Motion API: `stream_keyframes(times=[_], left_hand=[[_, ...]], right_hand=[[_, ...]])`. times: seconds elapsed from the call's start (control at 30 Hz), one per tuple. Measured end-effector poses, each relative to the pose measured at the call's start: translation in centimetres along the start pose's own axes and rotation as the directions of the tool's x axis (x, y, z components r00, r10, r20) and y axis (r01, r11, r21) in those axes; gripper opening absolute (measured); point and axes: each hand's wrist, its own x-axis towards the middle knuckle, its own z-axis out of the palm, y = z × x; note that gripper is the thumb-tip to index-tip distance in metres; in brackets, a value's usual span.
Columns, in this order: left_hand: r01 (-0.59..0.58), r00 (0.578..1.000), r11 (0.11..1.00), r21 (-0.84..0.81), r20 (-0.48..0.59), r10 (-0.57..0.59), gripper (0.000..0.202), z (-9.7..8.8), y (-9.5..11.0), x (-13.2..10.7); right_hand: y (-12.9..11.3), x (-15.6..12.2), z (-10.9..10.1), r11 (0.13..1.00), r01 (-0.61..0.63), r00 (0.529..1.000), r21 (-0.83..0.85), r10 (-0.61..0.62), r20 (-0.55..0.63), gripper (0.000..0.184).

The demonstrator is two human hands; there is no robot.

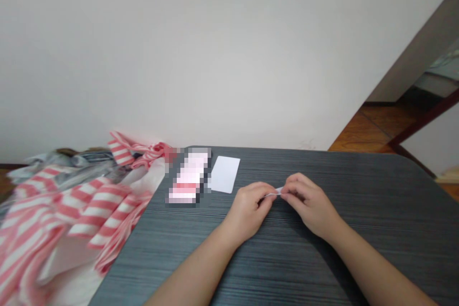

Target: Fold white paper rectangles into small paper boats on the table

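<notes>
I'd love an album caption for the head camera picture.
Left hand and right hand pinch a thin white piece at a dark table, a white card lying nearby.

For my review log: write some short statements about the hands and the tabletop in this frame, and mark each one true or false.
1. The left hand and right hand both hold a small white piece. True.
2. The right hand is pressed flat on the table. False: it pinches the small white piece.
3. A white card lies on the dark table. True.
4. The white card lies right of both hands. False: it lies beyond and to the left of the left hand.
5. Striped cloth lies to the left of the table. True.
</notes>
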Motion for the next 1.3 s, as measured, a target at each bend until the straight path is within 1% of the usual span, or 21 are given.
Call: stream_keyframes(times=[0.23,0.63,0.73,0.87,0.9,0.97,1.03,1.1,1.3], left_hand=[[0.007,1.000,1.000,0.000,0.002,-0.007,0.019,-0.10,0.24,-0.02],[0.062,0.997,0.998,-0.020,0.040,-0.061,0.019,-0.19,0.57,-0.03],[0.111,0.993,0.994,-0.017,0.032,-0.111,0.018,-0.03,0.30,-0.21],[0.195,0.981,0.979,-0.059,0.015,-0.194,0.033,0.23,-0.19,-0.35],[0.206,0.978,0.976,-0.067,0.019,-0.206,0.033,0.24,-0.25,-0.35],[0.214,0.976,0.974,-0.068,0.048,-0.211,0.027,0.18,-0.24,-0.33],[0.216,0.973,0.975,-0.054,0.096,-0.210,0.020,0.04,-0.14,-0.31],[0.224,0.966,0.974,-0.041,0.140,-0.216,0.019,-0.09,-0.01,-0.31],[0.247,0.961,0.968,-0.047,0.136,-0.239,0.023,-0.24,0.27,-0.21]], right_hand=[[0.08,0.03,0.11,1.000,0.008,1.000,-0.010,-0.008,-0.020,0.012],[-0.17,0.15,0.14,0.998,0.032,0.999,-0.060,-0.034,-0.041,0.016],[-0.02,0.14,0.21,0.997,0.033,0.999,-0.069,-0.035,-0.038,0.015],[0.05,0.04,0.35,0.996,0.032,0.999,-0.083,-0.034,-0.024,0.016],[0.06,0.00,0.40,0.996,0.035,0.999,-0.082,-0.037,-0.019,0.016],[0.08,-0.08,0.49,0.996,0.042,0.999,-0.077,-0.043,-0.010,0.016],[0.13,-0.14,0.57,0.996,0.049,0.999,-0.071,-0.050,-0.004,0.017],[0.15,-0.15,0.65,0.996,0.057,0.998,-0.066,-0.057,-0.001,0.017],[-0.15,0.00,0.77,0.997,0.062,0.998,-0.052,-0.062,-0.013,0.018]])
